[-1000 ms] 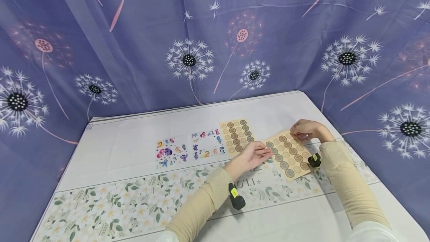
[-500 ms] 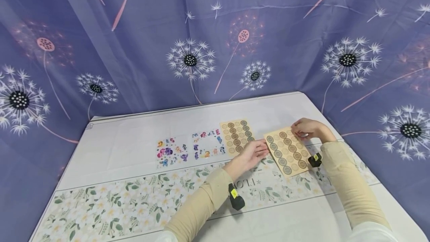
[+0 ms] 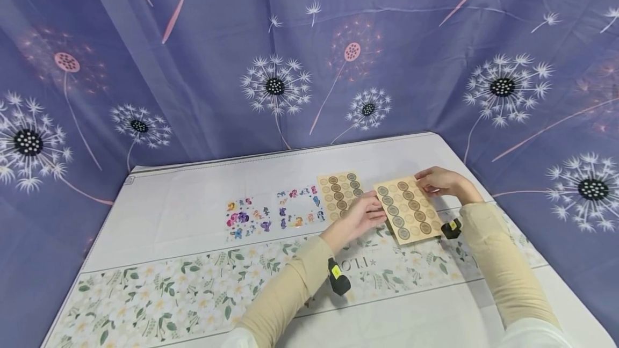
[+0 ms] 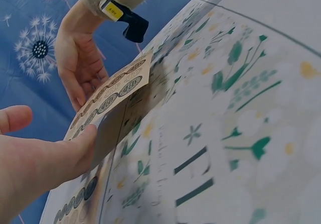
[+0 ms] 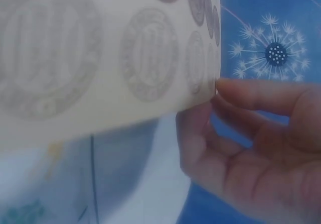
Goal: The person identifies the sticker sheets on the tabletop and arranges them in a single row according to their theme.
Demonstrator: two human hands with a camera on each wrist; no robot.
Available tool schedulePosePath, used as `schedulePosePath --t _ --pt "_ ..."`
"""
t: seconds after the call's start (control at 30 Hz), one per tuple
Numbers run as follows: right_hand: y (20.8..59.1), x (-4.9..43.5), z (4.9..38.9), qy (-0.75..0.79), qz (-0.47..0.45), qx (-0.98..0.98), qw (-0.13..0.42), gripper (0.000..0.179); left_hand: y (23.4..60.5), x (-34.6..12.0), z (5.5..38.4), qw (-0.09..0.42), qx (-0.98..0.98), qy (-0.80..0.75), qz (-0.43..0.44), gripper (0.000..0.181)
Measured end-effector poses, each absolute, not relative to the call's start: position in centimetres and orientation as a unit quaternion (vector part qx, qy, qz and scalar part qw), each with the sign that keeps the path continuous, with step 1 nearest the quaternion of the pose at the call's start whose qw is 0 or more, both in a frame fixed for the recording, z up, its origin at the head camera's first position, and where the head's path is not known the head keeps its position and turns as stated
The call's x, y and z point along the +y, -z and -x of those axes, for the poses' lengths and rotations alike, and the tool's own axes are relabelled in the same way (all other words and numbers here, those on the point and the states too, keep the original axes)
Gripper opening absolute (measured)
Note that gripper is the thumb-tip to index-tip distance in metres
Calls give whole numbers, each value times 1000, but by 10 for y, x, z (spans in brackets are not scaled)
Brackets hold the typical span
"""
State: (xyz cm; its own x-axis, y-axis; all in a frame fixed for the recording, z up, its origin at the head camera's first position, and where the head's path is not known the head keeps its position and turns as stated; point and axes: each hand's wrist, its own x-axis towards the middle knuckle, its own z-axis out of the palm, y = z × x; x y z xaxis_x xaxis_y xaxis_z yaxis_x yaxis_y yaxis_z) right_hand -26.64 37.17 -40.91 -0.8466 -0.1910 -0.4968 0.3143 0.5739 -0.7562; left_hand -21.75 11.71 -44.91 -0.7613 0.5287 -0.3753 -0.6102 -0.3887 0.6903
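A tan sticker sheet (image 3: 408, 209) with rows of round printed seals is held tilted above the table. My right hand (image 3: 439, 181) pinches its far right corner between thumb and fingers, as the right wrist view also shows at the sheet's edge (image 5: 150, 58). My left hand (image 3: 358, 216) is at the sheet's left edge. In the left wrist view its fingers (image 4: 83, 143) lie extended against that edge, with the thumb raised apart from the sheet (image 4: 115, 91). A second tan sticker sheet (image 3: 333, 189) lies flat beyond my left hand, partly hidden by it.
Two sheets of colourful cartoon pony stickers, a left one (image 3: 239, 218) and a right one (image 3: 300, 223), lie left of the tan sheets. A floral band (image 3: 193, 283) crosses the white tablecloth (image 3: 174, 214). A purple dandelion curtain (image 3: 203, 69) hangs behind.
The held sheet has risen off the tabletop and moved slightly left, tilting more toward me. My left hand's fingers have come to its left edge. The other sheets stay in place.
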Motion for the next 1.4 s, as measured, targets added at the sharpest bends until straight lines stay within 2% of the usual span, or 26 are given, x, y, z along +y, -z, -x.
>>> schedulePosePath --t 0.23,0.6,1.1,1.27,1.4 --pt "407 366 268 451 -33 846 281 68 446 114 228 323 441 -836 53 65" --pt "404 361 271 444 -18 843 303 68 444 110 238 311 466 -826 61 61" --pt "405 357 277 462 -17 836 296 69 442 107 246 311 464 -828 52 61" --pt "408 357 281 472 -20 831 293 65 444 108 249 309 456 -833 46 62" --pt "410 356 283 481 -30 828 289 54 444 110 250 308 453 -836 43 60"
